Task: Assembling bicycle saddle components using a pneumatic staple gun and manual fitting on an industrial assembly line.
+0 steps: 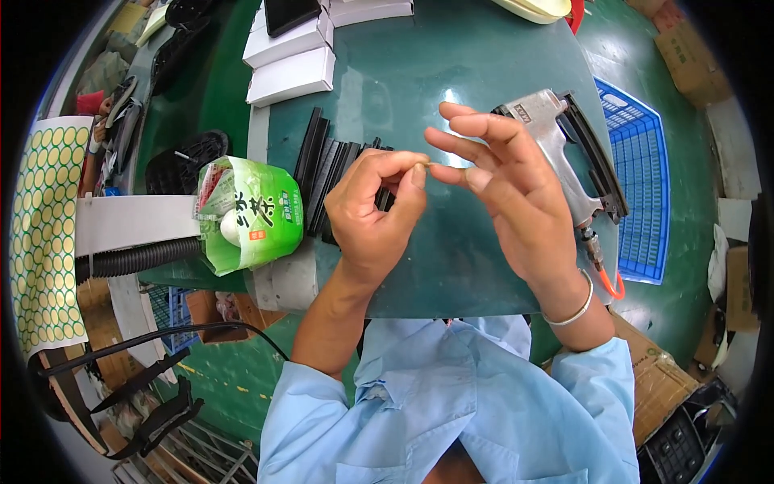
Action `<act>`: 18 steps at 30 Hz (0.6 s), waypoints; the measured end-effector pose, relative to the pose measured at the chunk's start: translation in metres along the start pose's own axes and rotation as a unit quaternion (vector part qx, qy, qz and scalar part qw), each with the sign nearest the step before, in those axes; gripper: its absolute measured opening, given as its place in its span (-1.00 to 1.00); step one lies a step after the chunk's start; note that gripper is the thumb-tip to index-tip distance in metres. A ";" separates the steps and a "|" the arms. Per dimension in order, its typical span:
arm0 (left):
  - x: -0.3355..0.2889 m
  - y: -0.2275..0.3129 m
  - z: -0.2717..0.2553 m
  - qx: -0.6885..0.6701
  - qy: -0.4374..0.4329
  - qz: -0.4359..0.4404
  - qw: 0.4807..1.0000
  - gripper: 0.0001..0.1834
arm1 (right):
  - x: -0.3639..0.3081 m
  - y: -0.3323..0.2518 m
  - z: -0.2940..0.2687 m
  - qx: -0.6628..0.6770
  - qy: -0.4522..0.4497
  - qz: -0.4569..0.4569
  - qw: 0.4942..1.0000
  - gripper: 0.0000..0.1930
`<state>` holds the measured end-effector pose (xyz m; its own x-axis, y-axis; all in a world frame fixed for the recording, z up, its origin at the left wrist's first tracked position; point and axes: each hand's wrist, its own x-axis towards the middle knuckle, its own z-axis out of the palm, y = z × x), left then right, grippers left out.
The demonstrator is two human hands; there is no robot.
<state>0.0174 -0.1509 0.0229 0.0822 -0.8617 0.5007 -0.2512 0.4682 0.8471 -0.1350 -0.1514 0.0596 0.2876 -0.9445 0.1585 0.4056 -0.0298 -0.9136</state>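
Here, the left hand point(372, 211) pinches a tiny piece point(428, 164) beside the right hand point(520, 187).

Both our forearms rise across the near edge of the desk point(451, 278), elbows bent, sleeves pushed back, and our hands meet above its middle. Our left hand point(367, 211) is curled, thumb and forefinger pinched together at the tips, wrist slanting inward. Our right hand point(520, 181) tilts toward it, forefinger pointing at the left fingertips, thumb laid close alongside, the other fingers fanned loosely toward the far edge.
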 end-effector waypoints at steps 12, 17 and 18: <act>0.002 0.002 -0.002 -0.243 -0.067 -0.119 0.960 -0.81 | 0.008 -0.001 -0.007 0.207 0.042 0.092 0.973 -0.66; 0.004 0.004 -0.005 -0.261 -0.088 -0.102 0.956 -0.82 | 0.008 -0.003 -0.007 0.218 0.036 0.090 0.971 -0.69; 0.005 0.003 -0.002 -0.267 -0.091 -0.095 0.955 -0.82 | 0.009 -0.002 -0.010 0.223 0.033 0.095 0.970 -0.70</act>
<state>0.0194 -0.1535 0.0284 -0.1035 -0.9382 0.3302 0.2825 0.2906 0.9142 -0.1419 -0.1629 0.0588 0.3439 -0.9383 -0.0352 0.6900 0.2780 -0.6683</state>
